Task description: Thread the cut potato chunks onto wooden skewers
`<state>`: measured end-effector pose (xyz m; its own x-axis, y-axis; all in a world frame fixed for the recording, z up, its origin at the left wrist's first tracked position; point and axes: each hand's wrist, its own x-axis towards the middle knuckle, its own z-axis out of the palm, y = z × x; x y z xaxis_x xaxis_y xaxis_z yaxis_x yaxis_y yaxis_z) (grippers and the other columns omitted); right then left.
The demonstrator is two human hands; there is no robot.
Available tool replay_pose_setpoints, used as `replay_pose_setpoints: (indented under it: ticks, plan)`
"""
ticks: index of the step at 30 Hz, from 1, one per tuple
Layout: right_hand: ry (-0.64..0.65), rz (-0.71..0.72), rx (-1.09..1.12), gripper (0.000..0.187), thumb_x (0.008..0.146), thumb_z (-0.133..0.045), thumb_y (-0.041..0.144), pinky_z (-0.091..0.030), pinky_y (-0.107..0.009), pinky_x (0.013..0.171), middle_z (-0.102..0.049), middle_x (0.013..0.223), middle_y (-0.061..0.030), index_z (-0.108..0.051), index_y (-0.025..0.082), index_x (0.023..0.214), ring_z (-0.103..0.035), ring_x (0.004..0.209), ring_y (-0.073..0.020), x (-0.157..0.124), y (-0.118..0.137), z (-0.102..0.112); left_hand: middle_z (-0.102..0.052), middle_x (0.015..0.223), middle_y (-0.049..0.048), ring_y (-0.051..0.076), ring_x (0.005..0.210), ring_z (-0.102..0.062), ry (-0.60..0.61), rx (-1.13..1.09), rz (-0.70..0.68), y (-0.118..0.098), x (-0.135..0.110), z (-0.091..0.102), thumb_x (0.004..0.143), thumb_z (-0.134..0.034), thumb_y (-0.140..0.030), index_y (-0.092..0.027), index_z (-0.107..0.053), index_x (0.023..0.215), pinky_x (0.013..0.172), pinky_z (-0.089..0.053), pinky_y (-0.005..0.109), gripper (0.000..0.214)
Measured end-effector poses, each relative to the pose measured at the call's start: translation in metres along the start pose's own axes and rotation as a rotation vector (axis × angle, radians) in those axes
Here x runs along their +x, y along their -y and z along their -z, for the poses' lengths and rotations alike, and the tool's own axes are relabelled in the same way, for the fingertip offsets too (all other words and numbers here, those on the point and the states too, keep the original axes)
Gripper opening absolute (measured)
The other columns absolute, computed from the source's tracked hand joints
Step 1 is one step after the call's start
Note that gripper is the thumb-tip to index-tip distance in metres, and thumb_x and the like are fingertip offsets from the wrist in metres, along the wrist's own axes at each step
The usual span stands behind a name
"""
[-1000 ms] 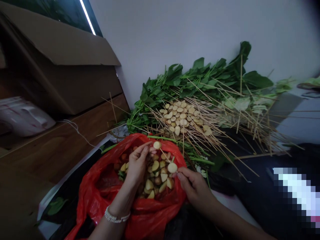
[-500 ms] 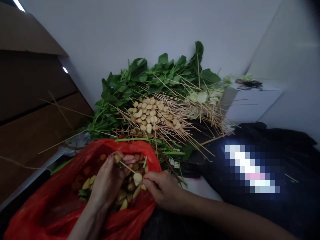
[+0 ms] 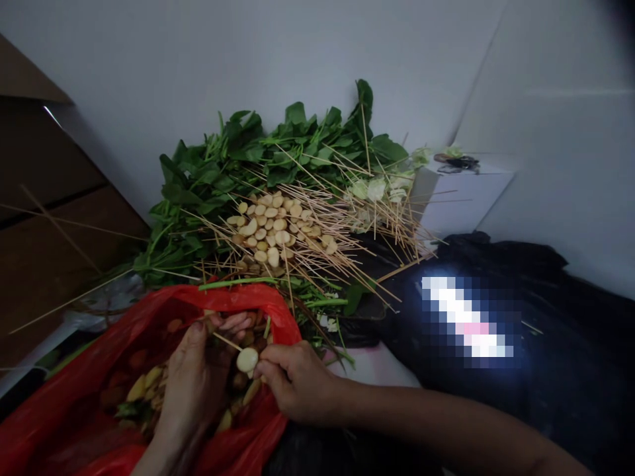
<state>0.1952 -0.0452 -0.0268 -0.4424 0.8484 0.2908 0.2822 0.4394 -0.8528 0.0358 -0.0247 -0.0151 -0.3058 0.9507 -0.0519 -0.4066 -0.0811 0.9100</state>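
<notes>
My left hand (image 3: pixel 191 370) is inside the red plastic bag (image 3: pixel 262 301). Its thumb and fingers close on a small pale piece, mostly hidden, where one end of a thin wooden skewer (image 3: pixel 227 340) reaches. A round pale slice (image 3: pixel 247 360), which looks like potato, is on this skewer nearer my right hand. My right hand (image 3: pixel 292 380) pinches the skewer just beyond that slice, at the bag's right rim. Below my hands, cut vegetable pieces (image 3: pixel 141 387), yellowish and orange-brown, lie in the bag.
Behind the bag lies a heap of skewered pale slices (image 3: pixel 270 228), sticks pointing right. Leafy greens (image 3: pixel 213 172) surround it along the white wall. Skewered pale leaves (image 3: pixel 374 192) sit to the right. Black plastic (image 3: pixel 520 284) covers the right side; a brown box (image 3: pixel 59 231) stands left.
The whole scene has shifted left in view as the camera turned. Both hands keep hold of the skewer and its pieces, with little change between them.
</notes>
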Motion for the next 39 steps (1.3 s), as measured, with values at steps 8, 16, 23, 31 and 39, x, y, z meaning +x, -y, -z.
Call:
replay_pose_setpoints:
  ticks: [8, 16, 23, 31, 39]
  plan:
    - [0.008, -0.012, -0.057, 0.021, 0.088, -0.047, 0.015, -0.035, -0.019, 0.053, -0.055, 0.059, 0.0038, -0.065, 0.019, 0.077, -0.049, 0.052, -0.0094, 0.002, 0.000, 0.000, -0.074, 0.085, 0.0017, 0.019, 0.084, -0.070, 0.017, -0.023, 0.013, 0.000, -0.003, -0.003, 0.083, -0.063, -0.036, -0.022, -0.064, 0.079, 0.071, -0.059, 0.029, 0.015]
    - [0.008, 0.067, 0.020, 0.023, 0.092, -0.044, 0.015, -0.037, -0.019, 0.058, -0.060, 0.065, 0.0028, -0.062, 0.019, 0.077, -0.054, 0.058, -0.0095, -0.001, -0.007, -0.002, -0.072, 0.079, 0.0026, 0.015, 0.074, -0.068, 0.076, -0.152, 0.030, -0.001, -0.002, 0.002, 0.083, -0.064, -0.042, -0.019, -0.063, 0.092, 0.066, -0.055, 0.025, 0.025]
    - [0.039, 0.030, 0.044, 0.025, 0.093, -0.042, 0.019, -0.035, -0.022, 0.056, -0.058, 0.062, 0.0019, -0.060, 0.018, 0.075, -0.053, 0.056, -0.0115, -0.004, -0.005, -0.010, -0.069, 0.073, 0.0014, 0.013, 0.068, -0.065, 0.139, -0.207, -0.030, 0.004, -0.006, 0.000, 0.084, -0.062, -0.042, -0.018, -0.059, 0.080, 0.068, -0.051, 0.025, 0.024]
    - [0.004, 0.021, -0.009, 0.026, 0.092, -0.041, 0.021, -0.034, -0.023, 0.055, -0.054, 0.058, 0.0024, -0.057, 0.019, 0.072, -0.050, 0.053, -0.0119, -0.001, -0.006, -0.013, -0.074, 0.082, 0.0051, 0.021, 0.086, -0.070, 0.074, -0.166, -0.042, 0.010, -0.009, -0.002, 0.081, -0.064, -0.045, -0.018, -0.058, 0.084, 0.079, -0.052, 0.033, 0.028]
    - [-0.009, 0.063, 0.064, 0.025, 0.092, -0.041, 0.019, -0.037, -0.021, 0.059, -0.059, 0.065, 0.0012, -0.057, 0.019, 0.072, -0.052, 0.058, -0.0112, 0.009, -0.005, -0.007, -0.074, 0.089, 0.0072, 0.023, 0.092, -0.070, 0.192, -0.122, 0.039, 0.019, -0.019, -0.011, 0.086, -0.058, -0.043, -0.019, -0.060, 0.082, 0.082, -0.053, 0.036, 0.024]
